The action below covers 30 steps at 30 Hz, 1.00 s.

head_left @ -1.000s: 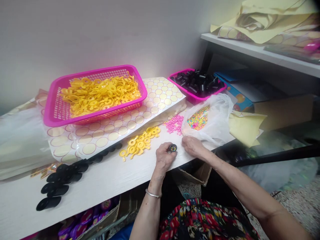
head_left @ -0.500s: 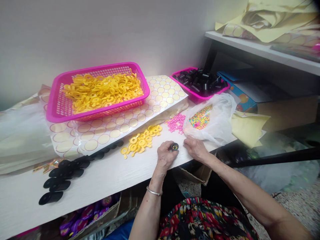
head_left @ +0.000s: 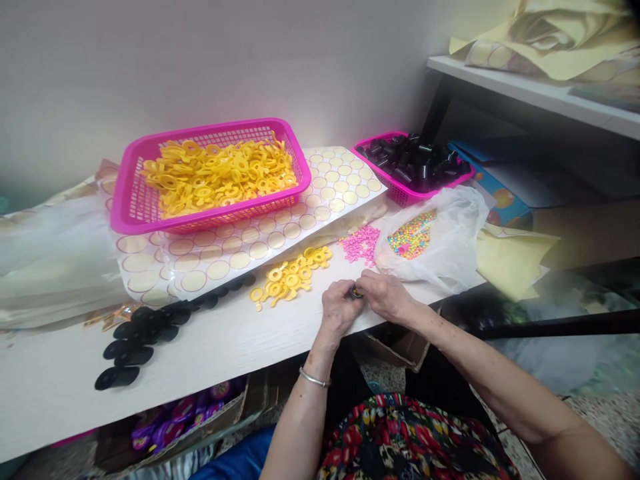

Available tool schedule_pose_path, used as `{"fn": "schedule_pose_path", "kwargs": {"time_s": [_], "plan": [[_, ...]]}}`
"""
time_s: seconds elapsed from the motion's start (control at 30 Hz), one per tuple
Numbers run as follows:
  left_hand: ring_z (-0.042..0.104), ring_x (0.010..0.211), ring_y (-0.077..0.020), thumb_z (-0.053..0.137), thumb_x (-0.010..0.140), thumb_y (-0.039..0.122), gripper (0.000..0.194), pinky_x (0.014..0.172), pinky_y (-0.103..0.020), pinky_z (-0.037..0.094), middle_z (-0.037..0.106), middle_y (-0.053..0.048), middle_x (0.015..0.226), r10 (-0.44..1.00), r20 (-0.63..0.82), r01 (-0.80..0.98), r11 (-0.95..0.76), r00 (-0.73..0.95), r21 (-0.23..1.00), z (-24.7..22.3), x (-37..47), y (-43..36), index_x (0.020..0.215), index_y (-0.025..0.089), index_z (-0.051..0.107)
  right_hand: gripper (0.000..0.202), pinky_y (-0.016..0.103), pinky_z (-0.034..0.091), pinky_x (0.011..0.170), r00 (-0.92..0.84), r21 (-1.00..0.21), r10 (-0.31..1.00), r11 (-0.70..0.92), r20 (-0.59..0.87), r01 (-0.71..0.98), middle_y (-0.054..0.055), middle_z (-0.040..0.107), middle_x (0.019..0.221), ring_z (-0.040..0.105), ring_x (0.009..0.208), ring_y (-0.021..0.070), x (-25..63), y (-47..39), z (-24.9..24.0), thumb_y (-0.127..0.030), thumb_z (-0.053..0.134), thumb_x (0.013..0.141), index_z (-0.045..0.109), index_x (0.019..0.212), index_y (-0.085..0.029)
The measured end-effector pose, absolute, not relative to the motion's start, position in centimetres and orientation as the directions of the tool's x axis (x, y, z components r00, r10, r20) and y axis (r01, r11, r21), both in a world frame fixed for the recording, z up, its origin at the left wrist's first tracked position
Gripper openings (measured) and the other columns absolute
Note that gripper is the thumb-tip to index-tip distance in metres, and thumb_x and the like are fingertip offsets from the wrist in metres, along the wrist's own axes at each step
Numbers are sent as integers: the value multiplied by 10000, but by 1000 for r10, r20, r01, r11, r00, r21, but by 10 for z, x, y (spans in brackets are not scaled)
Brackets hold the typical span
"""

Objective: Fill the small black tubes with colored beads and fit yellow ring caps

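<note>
My right hand (head_left: 387,293) now meets my left hand (head_left: 341,308) at the mouth of a small black cup (head_left: 355,292). The left hand is clamped around the cup, which sits above the near edge of the white table (head_left: 215,353). The right fingertips are at the opening and cover part of it. I cannot tell whether they grip the rim or carry a small piece. I judge that both hands are now engaged on the one cup: the left steadies, the right acts at the opening.

Difference from the earlier frame: there, the right hand is apart from the cup, near the plastic bag (head_left: 450,247), and the cup's opening shows yellow bits inside. That gap is now closed, and the contents are mostly hidden. The whole view is also shifted; I attribute this to head movement.

Surrounding parts: loose yellow ring pieces (head_left: 290,277) lie beyond and to the left of the left hand. Pink pieces (head_left: 361,245) lie beyond both hands, just beside the bag, which holds coloured beads (head_left: 413,237). A group of black cups (head_left: 117,378) lies farther left. The large pink basket (head_left: 121,200) holds more yellow pieces; the small pink basket (head_left: 397,191) holds black parts.
</note>
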<state>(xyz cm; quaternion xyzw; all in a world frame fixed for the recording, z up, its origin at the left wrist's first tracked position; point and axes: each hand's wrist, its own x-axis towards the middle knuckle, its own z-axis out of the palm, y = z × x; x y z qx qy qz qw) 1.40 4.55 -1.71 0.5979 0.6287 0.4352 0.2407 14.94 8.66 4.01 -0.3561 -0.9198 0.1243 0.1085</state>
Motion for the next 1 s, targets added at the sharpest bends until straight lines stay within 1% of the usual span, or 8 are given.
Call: {"fn": "schedule_pose_path", "kwargs": {"time_s": [0.2, 0.33, 0.43, 0.57, 0.67, 0.73, 0.87, 1.0], "plan": [[522, 663, -125, 648, 598, 160, 177, 654, -245, 421, 624, 18, 688, 962, 217, 513, -102, -168, 852, -14, 14, 45, 770, 198, 665, 222, 251, 308, 567, -725, -217, 687, 701, -54, 680, 66, 565, 829, 509, 677, 141, 141, 85, 48, -87, 399, 827, 598, 908, -146], [537, 676, -130, 623, 627, 173, 76, 668, -252, 433, 624, 7, 689, 963, 202, 511, -84, -179, 856, -15, 14, 45, 699, 184, 645, 252, 253, 334, 600, -740, -216, 666, 713, -87, 667, 81, 579, 851, 535, 727, 154, 134, 84, 52, -57, 421, 800, 599, 953, -149], [540, 687, -134, 627, 615, 168, 164, 671, -255, 437, 627, 7, 714, 965, 191, 526, -71, -177, 847, -18, 14, 46, 774, 192, 657, 195, 247, 356, 623, -736, -361, 676, 678, -36, 640, 55, 577, 799, 527, 710, 143, 141, 87, 50, -84, 441, 810, 614, 864, -155], [533, 675, -129, 647, 587, 168, 224, 656, -249, 434, 617, 11, 719, 966, 182, 537, -56, -183, 841, -19, 14, 46, 809, 197, 655, 91, 239, 394, 640, -606, -711, 785, 498, 126, 497, 7, 547, 702, 512, 678, 127, 160, 91, 43, -165, 508, 799, 596, 774, -159], [532, 687, -130, 650, 576, 159, 231, 655, -247, 434, 616, 11, 728, 968, 172, 542, -46, -185, 839, -18, 13, 45, 804, 194, 647, 67, 246, 410, 624, -453, -814, 874, 388, 177, 431, -4, 529, 675, 503, 641, 126, 168, 92, 37, -203, 532, 778, 584, 776, -160], [527, 692, -129, 646, 577, 152, 232, 657, -248, 433, 613, 13, 728, 968, 171, 548, -43, -185, 835, -16, 12, 44, 806, 194, 644, 75, 254, 410, 629, -396, -807, 891, 394, 220, 440, 2, 524, 678, 502, 640, 131, 169, 95, 35, -213, 531, 777, 584, 777, -160], [528, 700, -131, 646, 575, 138, 232, 666, -256, 441, 611, 11, 732, 971, 165, 541, -46, -174, 840, -16, 12, 44, 803, 187, 642, 96, 272, 402, 673, -325, -703, 878, 476, 351, 528, 26, 528, 713, 511, 693, 153, 168, 107, 36, -203, 501, 790, 589, 793, -164], [545, 738, -150, 682, 534, 124, 395, 676, -281, 464, 630, -14, 821, 969, 146, 508, -26, -198, 861, -19, 12, 44, 923, 180, 645, 119, 289, 415, 696, -265, -682, 871, 489, 413, 544, 42, 533, 778, 511, 732, 166, 171, 111, 41, -163, 479, 772, 574, 843, -175]]}}
